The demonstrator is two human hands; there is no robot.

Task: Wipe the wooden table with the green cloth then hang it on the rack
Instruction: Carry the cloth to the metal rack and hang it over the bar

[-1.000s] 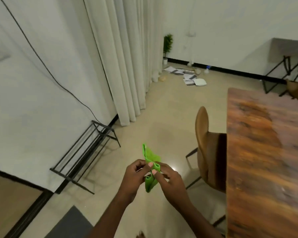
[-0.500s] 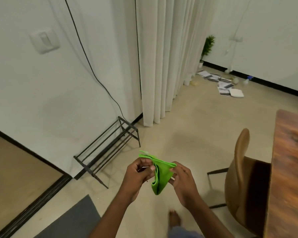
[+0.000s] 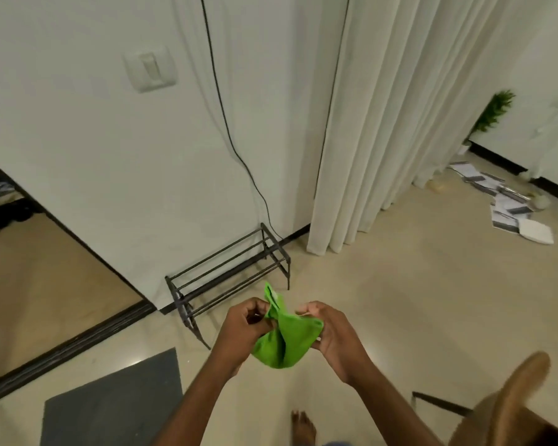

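Hands point(image 3: 287, 329) pinch green cloth point(image 3: 284, 341) between them.

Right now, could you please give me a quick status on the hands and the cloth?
Both hands, left and right, gripping green cloth. Rack ahead by wall. Nothing in between.

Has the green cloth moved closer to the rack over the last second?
Yes. The green cloth, held in both hands, now sits just in front of the rack; earlier it was farther away.
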